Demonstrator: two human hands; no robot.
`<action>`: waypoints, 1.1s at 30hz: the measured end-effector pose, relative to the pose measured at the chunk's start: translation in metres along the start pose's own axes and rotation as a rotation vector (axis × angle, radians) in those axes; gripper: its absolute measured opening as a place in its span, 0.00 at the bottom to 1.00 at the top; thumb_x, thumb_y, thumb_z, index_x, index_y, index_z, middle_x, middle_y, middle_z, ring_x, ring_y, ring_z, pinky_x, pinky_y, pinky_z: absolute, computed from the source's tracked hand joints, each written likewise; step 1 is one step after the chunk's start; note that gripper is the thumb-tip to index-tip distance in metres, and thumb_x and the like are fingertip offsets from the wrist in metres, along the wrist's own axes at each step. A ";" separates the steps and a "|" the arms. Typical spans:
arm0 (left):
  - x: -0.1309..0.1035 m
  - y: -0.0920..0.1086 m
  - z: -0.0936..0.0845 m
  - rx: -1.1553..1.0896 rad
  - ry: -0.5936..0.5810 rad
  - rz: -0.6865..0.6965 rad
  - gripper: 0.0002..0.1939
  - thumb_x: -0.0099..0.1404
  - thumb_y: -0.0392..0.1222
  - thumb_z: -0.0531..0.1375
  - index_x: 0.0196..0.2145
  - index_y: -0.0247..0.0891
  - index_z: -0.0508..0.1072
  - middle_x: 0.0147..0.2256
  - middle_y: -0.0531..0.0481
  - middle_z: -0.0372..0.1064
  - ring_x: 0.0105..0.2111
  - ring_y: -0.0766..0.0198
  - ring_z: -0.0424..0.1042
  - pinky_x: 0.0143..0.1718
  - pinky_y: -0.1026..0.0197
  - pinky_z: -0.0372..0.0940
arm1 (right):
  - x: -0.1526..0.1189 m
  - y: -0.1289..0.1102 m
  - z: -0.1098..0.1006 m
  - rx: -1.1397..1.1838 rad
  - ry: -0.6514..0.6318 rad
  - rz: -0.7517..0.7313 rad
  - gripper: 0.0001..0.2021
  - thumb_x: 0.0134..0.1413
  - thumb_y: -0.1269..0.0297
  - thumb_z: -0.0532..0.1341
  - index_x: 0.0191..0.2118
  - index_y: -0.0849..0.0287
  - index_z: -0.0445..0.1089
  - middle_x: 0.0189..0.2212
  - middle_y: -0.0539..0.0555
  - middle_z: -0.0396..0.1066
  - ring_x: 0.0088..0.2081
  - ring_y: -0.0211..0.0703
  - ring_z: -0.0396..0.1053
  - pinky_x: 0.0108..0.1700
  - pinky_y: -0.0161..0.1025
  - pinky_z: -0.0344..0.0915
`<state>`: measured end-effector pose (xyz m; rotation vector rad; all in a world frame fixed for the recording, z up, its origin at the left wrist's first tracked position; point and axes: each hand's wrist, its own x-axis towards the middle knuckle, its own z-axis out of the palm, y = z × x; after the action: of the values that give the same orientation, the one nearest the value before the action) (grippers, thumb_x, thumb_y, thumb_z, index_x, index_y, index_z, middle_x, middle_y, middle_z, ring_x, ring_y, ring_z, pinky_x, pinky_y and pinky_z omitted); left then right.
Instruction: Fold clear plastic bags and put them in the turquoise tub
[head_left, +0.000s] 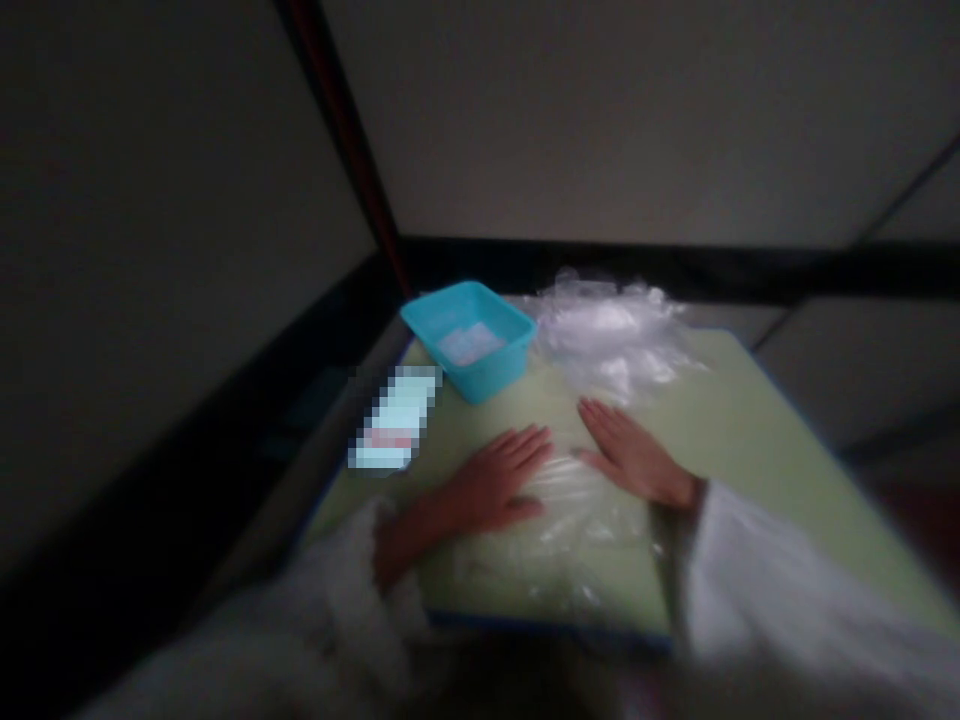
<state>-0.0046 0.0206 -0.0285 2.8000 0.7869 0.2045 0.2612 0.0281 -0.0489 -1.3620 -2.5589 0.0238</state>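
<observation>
A clear plastic bag [581, 515] lies spread flat on the pale yellow-green table [720, 420], near its front edge. Palm down, my left hand [499, 480] rests on the left part of the bag with its fingers stretched out. On the far right part lies my right hand [630, 450], also flat, its thumb apart from the fingers. Neither hand grips anything. Wrinkles and shiny streaks run across the plastic between the hands. Both wrists come out of pale sleeves. The whole picture is dim and somewhat blurred.
A turquoise plastic basket [495, 375] with whitish, flat items [471, 343] inside stands at the back left. Right of it sits a crumpled heap of clear plastic bags [615, 325]. A pixelated, bright rectangular thing [397, 418] lies at the left edge. Behind the table rises a wall [637, 130].
</observation>
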 end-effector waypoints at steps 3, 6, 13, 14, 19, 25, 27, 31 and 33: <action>-0.001 -0.001 -0.002 0.010 -0.026 0.005 0.37 0.66 0.58 0.51 0.64 0.34 0.48 0.66 0.39 0.39 0.66 0.53 0.36 0.64 0.49 0.38 | 0.000 0.006 -0.002 0.040 0.031 0.034 0.36 0.62 0.44 0.41 0.63 0.70 0.52 0.63 0.68 0.51 0.64 0.56 0.48 0.62 0.53 0.50; 0.000 -0.001 -0.004 0.007 -0.024 0.025 0.37 0.64 0.57 0.54 0.64 0.37 0.49 0.66 0.40 0.39 0.66 0.53 0.36 0.64 0.48 0.38 | 0.003 0.011 -0.004 0.103 0.072 0.056 0.33 0.63 0.45 0.42 0.60 0.68 0.59 0.61 0.70 0.54 0.63 0.58 0.51 0.61 0.53 0.52; 0.006 -0.003 -0.002 -0.108 0.174 -0.115 0.26 0.66 0.45 0.54 0.59 0.34 0.57 0.63 0.38 0.47 0.64 0.53 0.45 0.63 0.48 0.45 | 0.013 0.009 -0.020 0.228 0.117 0.004 0.24 0.64 0.51 0.46 0.52 0.61 0.68 0.52 0.63 0.67 0.57 0.56 0.60 0.59 0.55 0.56; 0.006 -0.004 0.000 -0.151 0.211 -0.168 0.27 0.65 0.44 0.54 0.60 0.34 0.56 0.63 0.38 0.48 0.64 0.54 0.47 0.63 0.48 0.47 | 0.013 0.007 -0.025 0.242 0.139 -0.005 0.22 0.64 0.52 0.47 0.52 0.61 0.68 0.51 0.62 0.68 0.57 0.55 0.60 0.59 0.56 0.56; 0.008 -0.009 0.007 -0.296 0.269 -0.344 0.35 0.61 0.41 0.57 0.62 0.35 0.48 0.62 0.37 0.50 0.62 0.52 0.51 0.62 0.46 0.50 | 0.001 -0.002 -0.051 0.341 0.184 -0.122 0.20 0.64 0.56 0.49 0.55 0.58 0.65 0.54 0.60 0.65 0.57 0.53 0.60 0.57 0.55 0.60; 0.011 -0.004 0.003 -0.350 0.258 -0.304 0.34 0.60 0.36 0.56 0.62 0.36 0.48 0.62 0.40 0.50 0.62 0.54 0.50 0.63 0.47 0.49 | -0.008 0.001 -0.061 0.328 0.100 -0.235 0.16 0.64 0.59 0.50 0.52 0.55 0.67 0.51 0.57 0.69 0.55 0.51 0.63 0.56 0.54 0.60; 0.014 -0.002 0.002 -0.360 0.251 -0.274 0.33 0.59 0.33 0.54 0.61 0.35 0.49 0.61 0.40 0.50 0.62 0.55 0.50 0.63 0.48 0.48 | -0.008 0.003 -0.058 0.354 0.084 -0.186 0.16 0.64 0.58 0.50 0.51 0.56 0.67 0.50 0.57 0.70 0.53 0.51 0.66 0.54 0.53 0.62; 0.019 -0.002 0.001 -0.383 0.237 -0.181 0.33 0.57 0.30 0.53 0.60 0.34 0.51 0.60 0.40 0.52 0.62 0.56 0.50 0.64 0.49 0.47 | -0.003 0.006 -0.048 0.381 0.057 0.008 0.20 0.63 0.53 0.50 0.54 0.59 0.61 0.46 0.61 0.70 0.45 0.52 0.70 0.45 0.49 0.68; 0.019 -0.001 0.000 -0.396 0.234 -0.159 0.32 0.57 0.29 0.52 0.60 0.35 0.52 0.60 0.42 0.52 0.61 0.56 0.51 0.63 0.49 0.47 | 0.000 0.009 -0.044 0.323 0.061 0.071 0.21 0.62 0.51 0.50 0.53 0.61 0.62 0.45 0.63 0.71 0.44 0.54 0.70 0.45 0.50 0.67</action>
<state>0.0113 0.0313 -0.0276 2.3569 0.9017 0.5976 0.2781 0.0294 -0.0078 -1.3040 -2.3290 0.3844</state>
